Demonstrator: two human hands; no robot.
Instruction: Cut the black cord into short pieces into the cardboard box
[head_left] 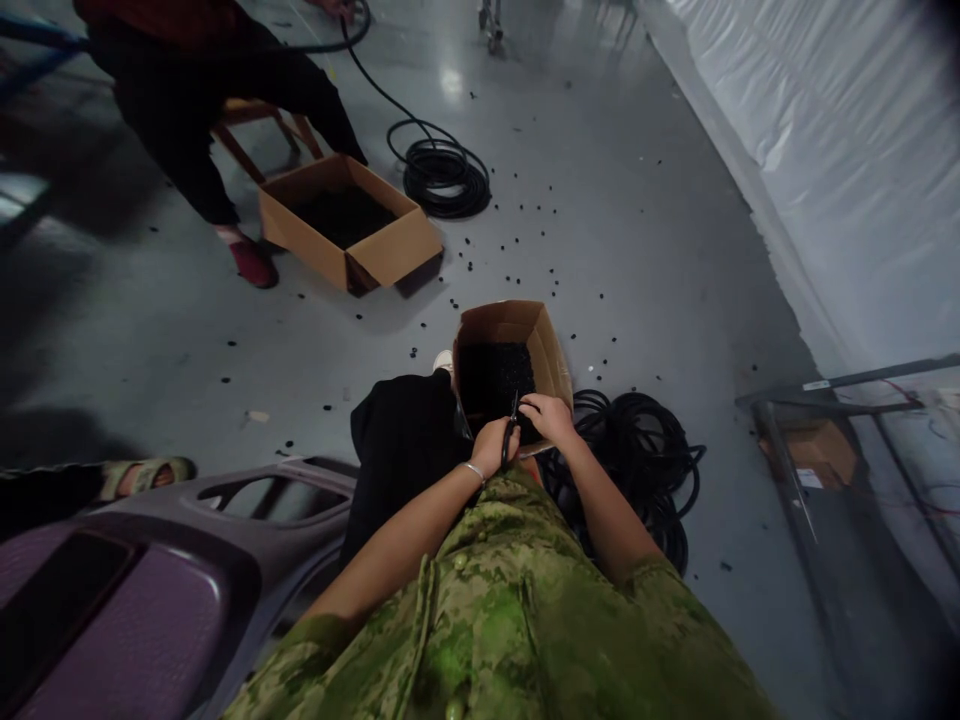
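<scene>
My left hand (491,446) is closed around dark-handled scissors (512,428), whose blades point up and away from me. Close beside the blades, my right hand (551,418) has its fingers pinched together; what they hold is too small to make out. Both hands are over the near edge of an open cardboard box (553,355) between my legs. Many small black pieces (510,368) fill its bottom. A tangled pile of black hose (637,445) lies on the floor just right of the box.
Ahead on the left, a person sits on a wooden stool (240,125) behind another cardboard box (315,238) of black pieces. Near it lies a coil of black hose (446,178). Small black bits dot the floor. A purple plastic chair (172,590) stands at left, a metal frame (784,450) at right.
</scene>
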